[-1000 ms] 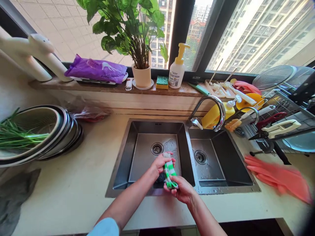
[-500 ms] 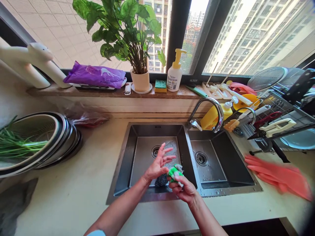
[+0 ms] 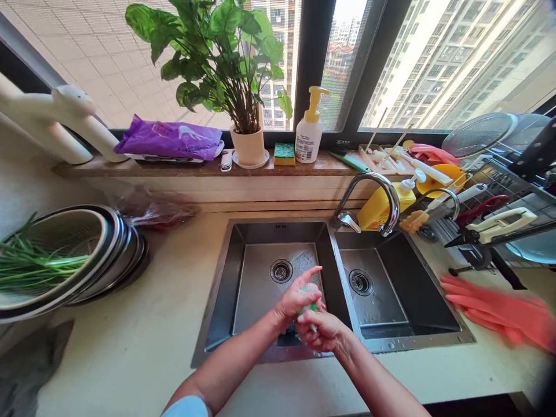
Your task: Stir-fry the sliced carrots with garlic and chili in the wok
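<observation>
while right hand (image 3: 320, 330) clutches green cloth (image 3: 306, 309), left hand (image 3: 295, 299) has rejoined

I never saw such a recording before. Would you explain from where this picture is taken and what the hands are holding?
No machine here: a person works bare-handed, filmed by a camera worn on their head, looking forward and down. The left hand and right hand meet over the sink's left basin, gripping a green cloth, mostly hidden. On the counter, stacked bowls with green stalks stand at the picture's left, and pink gloves lie at its right. The windowsill holds a potted plant, sponge and pump bottle.
</observation>
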Action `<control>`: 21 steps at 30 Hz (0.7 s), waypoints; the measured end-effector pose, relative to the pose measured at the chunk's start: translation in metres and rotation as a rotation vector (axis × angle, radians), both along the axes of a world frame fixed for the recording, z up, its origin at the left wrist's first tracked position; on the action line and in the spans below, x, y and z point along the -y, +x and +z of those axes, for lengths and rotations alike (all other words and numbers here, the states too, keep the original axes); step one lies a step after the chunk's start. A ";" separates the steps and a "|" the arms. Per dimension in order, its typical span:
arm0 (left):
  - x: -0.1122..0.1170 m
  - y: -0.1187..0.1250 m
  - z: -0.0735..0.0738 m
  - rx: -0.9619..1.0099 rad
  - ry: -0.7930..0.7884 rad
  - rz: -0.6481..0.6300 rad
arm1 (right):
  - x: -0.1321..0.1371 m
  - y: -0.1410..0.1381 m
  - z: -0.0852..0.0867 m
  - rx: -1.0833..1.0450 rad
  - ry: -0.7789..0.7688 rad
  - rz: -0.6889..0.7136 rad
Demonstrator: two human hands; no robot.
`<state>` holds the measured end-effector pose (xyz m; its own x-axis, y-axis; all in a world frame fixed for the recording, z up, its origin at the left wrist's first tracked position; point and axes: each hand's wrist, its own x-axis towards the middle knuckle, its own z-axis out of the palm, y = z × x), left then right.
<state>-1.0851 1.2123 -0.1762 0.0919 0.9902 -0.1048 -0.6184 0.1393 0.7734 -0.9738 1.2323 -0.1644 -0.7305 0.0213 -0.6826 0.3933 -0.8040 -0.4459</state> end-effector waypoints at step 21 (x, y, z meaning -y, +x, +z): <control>-0.022 -0.016 -0.055 -0.523 -0.528 0.430 | -0.013 -0.023 -0.049 0.684 1.171 0.017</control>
<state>-1.1015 1.2345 -0.2309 -0.4693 0.7375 -0.4857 -0.2819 0.3961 0.8739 -0.9968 1.2453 -0.2134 -0.2610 0.8294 -0.4939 0.8157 -0.0840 -0.5723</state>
